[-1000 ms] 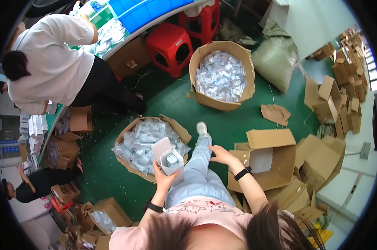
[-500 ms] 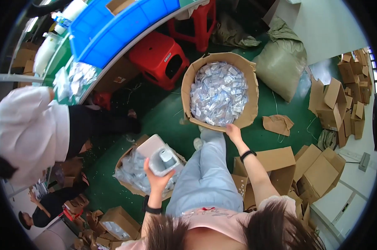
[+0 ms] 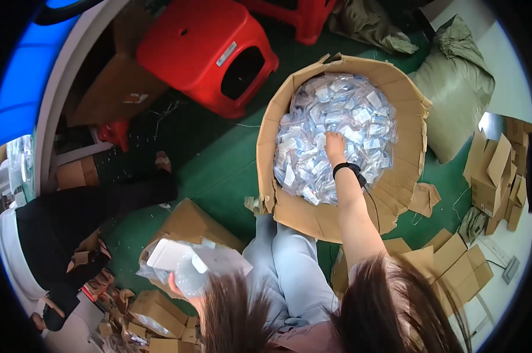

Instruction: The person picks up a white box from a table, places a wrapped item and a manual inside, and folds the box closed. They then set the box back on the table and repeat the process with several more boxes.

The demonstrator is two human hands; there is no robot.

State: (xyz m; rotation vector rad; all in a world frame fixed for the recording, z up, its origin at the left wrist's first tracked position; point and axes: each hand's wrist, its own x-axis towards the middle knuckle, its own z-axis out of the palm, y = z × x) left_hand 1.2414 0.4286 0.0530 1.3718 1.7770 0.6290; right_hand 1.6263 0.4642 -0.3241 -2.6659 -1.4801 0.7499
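My right hand (image 3: 335,146) reaches down onto a heap of small clear plastic packets with white labels (image 3: 360,109). Its fingers are curled in among them, and what they pinch, if anything, is hidden. The packets fill a large round-sided cardboard carton (image 3: 301,215) in front of me. At lower left my left hand (image 3: 176,286) is closed on an open white box (image 3: 222,260), partly covered by my hair. A translucent plastic-looking thing (image 3: 191,275) shows at that box. Behind it stands a smaller brown carton (image 3: 198,226) holding clear plastic bags (image 3: 151,272).
A red plastic stool (image 3: 201,44) stands beyond the carton, with a full greenish sack (image 3: 454,94) on the right. Flattened and open cartons (image 3: 454,265) crowd the right. At left are a co-worker's dark-clad legs (image 3: 101,200) and a blue bin (image 3: 28,82).
My right hand has gone from the big carton's near rim into the packets. My left hand has brought the white box lower and closer to me. The view has moved nearer to the carton.
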